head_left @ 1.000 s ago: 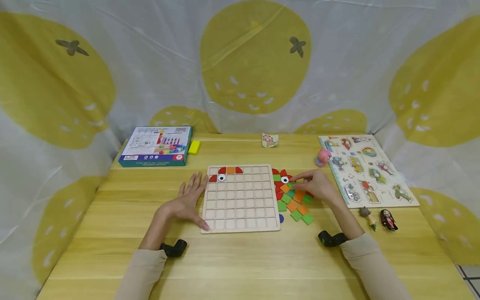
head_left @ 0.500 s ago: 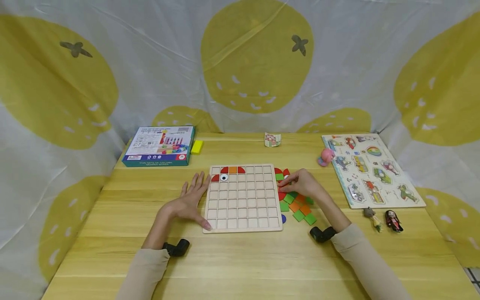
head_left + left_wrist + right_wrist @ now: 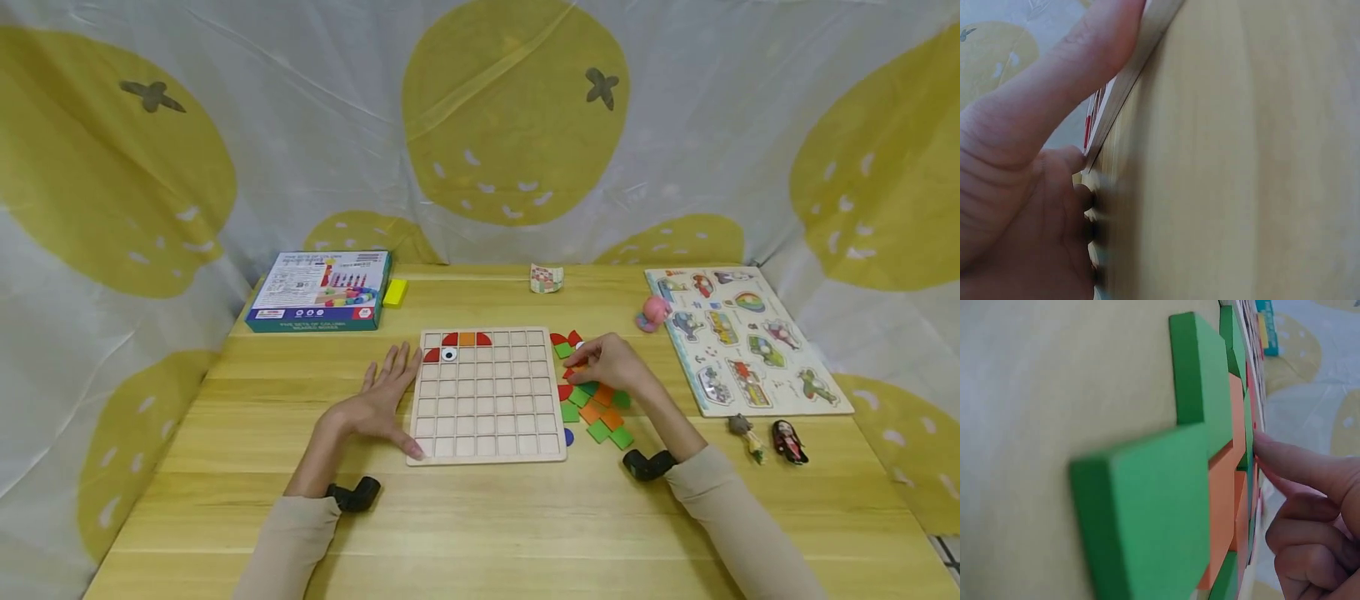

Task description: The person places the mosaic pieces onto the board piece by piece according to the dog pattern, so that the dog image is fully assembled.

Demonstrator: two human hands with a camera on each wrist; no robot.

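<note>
A wooden grid board (image 3: 487,408) lies in the middle of the table in the head view. Its upper left cells hold an orange square (image 3: 467,338), red quarter-round tiles (image 3: 431,356) and a round eye tile (image 3: 449,354). My left hand (image 3: 378,404) rests spread along the board's left edge, thumb at the near corner. Beside the right edge, my right hand (image 3: 611,367) pinches a red tile (image 3: 567,373) between thumb and forefinger, over a loose pile. The fingers hide most of that tile. Green tiles (image 3: 1160,519) and orange tiles (image 3: 1221,512) fill the right wrist view.
A blue round tile (image 3: 569,437) lies by the board. Behind stand a boxed toy set (image 3: 318,292), a yellow block (image 3: 395,293) and a small paper card (image 3: 546,278). At right are a picture puzzle (image 3: 750,342), a pink toy (image 3: 654,312) and two small figurines (image 3: 789,442).
My right hand has come left and slightly down from near the loose eye tile to a red tile in the pile. The left hand stays at the board's edge.
</note>
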